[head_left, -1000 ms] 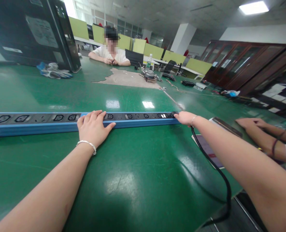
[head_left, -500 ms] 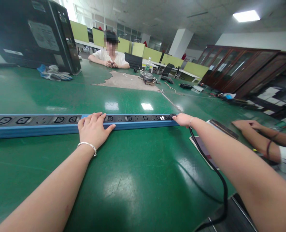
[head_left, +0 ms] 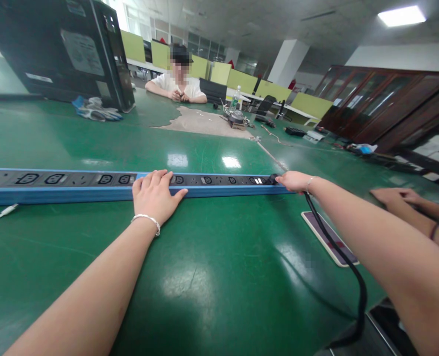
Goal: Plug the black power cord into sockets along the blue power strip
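A long blue power strip point(head_left: 219, 192) with a black socket face lies across the green table. My left hand point(head_left: 154, 195) grips it near the middle, fingers bent over the top and thumb along the near side. At the strip's right end, my right hand point(head_left: 295, 181) pinches a black plug point(head_left: 273, 179) at the sockets. Whether the plug is seated cannot be made out. Its black cord point(head_left: 338, 247) runs from under my right hand down past my forearm. Two white ports point(head_left: 257, 181) show just left of the plug.
A phone point(head_left: 327, 237) lies under the cord. A white cable end point(head_left: 8, 210) is at left. Gloves point(head_left: 97, 110) lie by a black computer case point(head_left: 89, 54). Across the table sits a person point(head_left: 178, 84); another person's hands point(head_left: 395, 194) rest at right.
The whole view has shifted, so the scene sits a little farther right. Both hands keep their places on the strip and plug. More of the phone shows; a dark object beside it is no longer visible.
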The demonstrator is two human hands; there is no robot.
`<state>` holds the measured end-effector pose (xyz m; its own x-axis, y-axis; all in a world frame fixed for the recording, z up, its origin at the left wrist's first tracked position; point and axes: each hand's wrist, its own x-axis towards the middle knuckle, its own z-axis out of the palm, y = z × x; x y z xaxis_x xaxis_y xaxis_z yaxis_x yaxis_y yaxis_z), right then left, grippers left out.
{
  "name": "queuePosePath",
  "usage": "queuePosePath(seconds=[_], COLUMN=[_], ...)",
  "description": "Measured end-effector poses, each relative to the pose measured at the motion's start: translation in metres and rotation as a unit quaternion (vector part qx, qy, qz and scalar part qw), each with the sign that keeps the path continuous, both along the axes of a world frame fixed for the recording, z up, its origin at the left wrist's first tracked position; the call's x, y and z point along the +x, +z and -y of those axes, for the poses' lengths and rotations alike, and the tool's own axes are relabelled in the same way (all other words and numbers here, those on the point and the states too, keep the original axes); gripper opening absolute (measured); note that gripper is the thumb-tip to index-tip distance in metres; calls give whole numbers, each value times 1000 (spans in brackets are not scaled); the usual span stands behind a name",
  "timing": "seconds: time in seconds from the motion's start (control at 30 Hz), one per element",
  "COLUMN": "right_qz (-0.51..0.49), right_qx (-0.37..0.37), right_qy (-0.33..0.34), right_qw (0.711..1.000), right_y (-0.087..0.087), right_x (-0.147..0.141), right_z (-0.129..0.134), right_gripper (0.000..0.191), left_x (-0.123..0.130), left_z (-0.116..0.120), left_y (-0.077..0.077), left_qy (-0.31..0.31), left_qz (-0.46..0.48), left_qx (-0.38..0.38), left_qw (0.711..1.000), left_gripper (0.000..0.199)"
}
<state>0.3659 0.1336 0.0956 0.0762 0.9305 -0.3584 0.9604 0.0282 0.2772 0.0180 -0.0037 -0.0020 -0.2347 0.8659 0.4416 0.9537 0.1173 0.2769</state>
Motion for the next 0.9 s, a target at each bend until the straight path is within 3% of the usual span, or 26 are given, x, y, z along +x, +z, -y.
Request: queuePosePath(seconds=[0.1, 0.17, 0.27, 0.37, 0.63, 0.9], right_qz=[43, 29, -50, -135, -231, -260], right_qx=[52, 71, 72, 94, 145, 181], right_qy=[30, 10, -34, -46, -33, 70], right_qw=[997, 997, 996, 985, 961, 946], right_y=[16, 31, 50, 54, 27, -12], right_x=[-4, -5, -3, -3, -24, -57], right_z=[1, 7, 23, 38, 42, 44], right_gripper=[46, 47, 49, 49, 40, 39], left_x=[0, 0, -1, -1, 0, -1], left_z=[0, 0, 0, 0, 1, 0], left_y=[0, 0, 1, 3, 4, 3], left_qy=[-2, 0, -1, -5, -9, -8], left_qz=[4, 3, -2, -2, 3, 1], left_qx=[-8, -11, -12, -17, -13, -11], left_qw=[1000, 1000, 1000, 1000, 1000, 1000], left_gripper=[59, 59, 60, 61, 61, 60])
